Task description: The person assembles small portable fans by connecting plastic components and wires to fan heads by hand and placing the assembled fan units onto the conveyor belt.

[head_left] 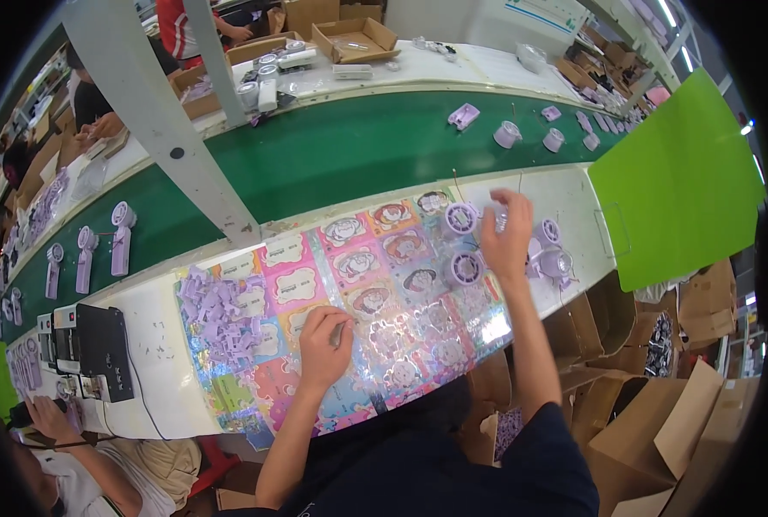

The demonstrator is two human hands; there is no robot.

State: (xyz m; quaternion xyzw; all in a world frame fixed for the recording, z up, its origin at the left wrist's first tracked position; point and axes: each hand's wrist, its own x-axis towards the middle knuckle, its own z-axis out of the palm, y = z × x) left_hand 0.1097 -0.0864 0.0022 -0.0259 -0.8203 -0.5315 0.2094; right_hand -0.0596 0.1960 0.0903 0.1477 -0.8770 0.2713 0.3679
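My left hand [326, 346] rests over a colourful mat of cartoon stickers [375, 297], its fingers curled in. Whatever is between those fingers is too small to name. Farther right, my right hand [509, 233] bends its fingers around a pale purple part, mostly hidden by the hand. Beside it on the left are two round purple fan heads, an upper one [461, 218] and a lower one [466, 269]. More purple fan housings [556, 264] stand just to its right. A heap of small purple plastic pieces [220, 314] lies on the left of the mat.
Beyond the bench runs a green conveyor belt [341, 151] with purple fan parts on it. A grey metal post [164, 129] rises at left, a black machine [99, 353] below it. A green panel [677, 181] and cardboard boxes [634, 422] are at right. A co-worker's hand [52, 420] works at lower left.
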